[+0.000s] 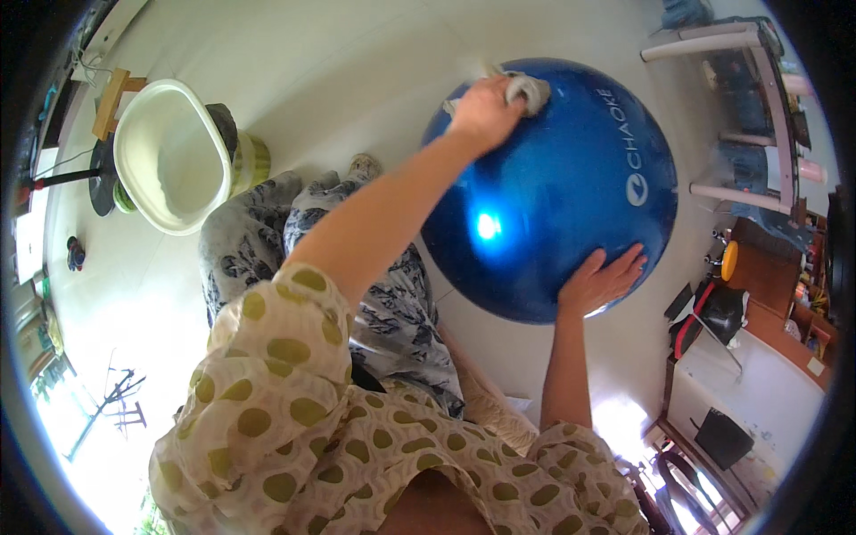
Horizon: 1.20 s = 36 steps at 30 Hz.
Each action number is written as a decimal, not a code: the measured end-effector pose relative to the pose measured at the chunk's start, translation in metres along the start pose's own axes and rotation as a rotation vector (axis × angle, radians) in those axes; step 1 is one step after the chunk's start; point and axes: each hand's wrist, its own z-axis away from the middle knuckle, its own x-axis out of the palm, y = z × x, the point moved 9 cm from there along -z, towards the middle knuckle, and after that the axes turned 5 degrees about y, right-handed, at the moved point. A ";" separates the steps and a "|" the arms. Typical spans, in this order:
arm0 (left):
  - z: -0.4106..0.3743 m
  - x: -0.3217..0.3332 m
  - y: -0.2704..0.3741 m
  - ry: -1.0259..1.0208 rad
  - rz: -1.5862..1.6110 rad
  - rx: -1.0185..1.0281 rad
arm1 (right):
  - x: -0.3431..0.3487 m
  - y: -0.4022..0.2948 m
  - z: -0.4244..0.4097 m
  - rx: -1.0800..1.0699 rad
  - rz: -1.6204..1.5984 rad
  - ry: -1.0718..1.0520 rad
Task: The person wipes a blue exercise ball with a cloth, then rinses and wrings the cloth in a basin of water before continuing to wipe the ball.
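A large shiny blue exercise ball (548, 187) with white lettering rests on the pale floor in front of me, right of my legs. My left hand (491, 110) reaches across to its far upper side, closed around a bunched greyish cloth (531, 93). The cloth is pressed against the ball, and part of it shows past the back of the hand. On the ball's near lower right side lies my right hand (605, 281), palm on the surface and fingers spread, holding nothing.
At left is a white plastic basin (224, 167), beside a green patterned stool (253, 159) and a small wooden stool (110, 107). A pink-legged piece of furniture (769, 120) stands at upper right. Below it are a yellow round seat (730, 261) and a black bag (725, 314).
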 end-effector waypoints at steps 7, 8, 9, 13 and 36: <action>0.103 0.018 0.078 -0.287 0.093 0.618 | 0.006 0.012 -0.006 0.021 0.053 0.043; 0.122 0.018 0.094 -0.344 0.078 0.785 | 0.005 0.013 -0.006 0.023 0.039 0.019; 0.126 0.021 0.096 -0.392 0.076 0.849 | 0.007 0.013 -0.009 0.025 0.017 0.007; 0.082 0.028 0.074 -0.298 0.012 0.737 | -0.004 0.023 -0.005 0.013 -0.012 0.002; 0.004 0.018 -0.002 -0.127 -0.041 -0.062 | -0.006 0.043 0.027 0.019 0.010 -0.005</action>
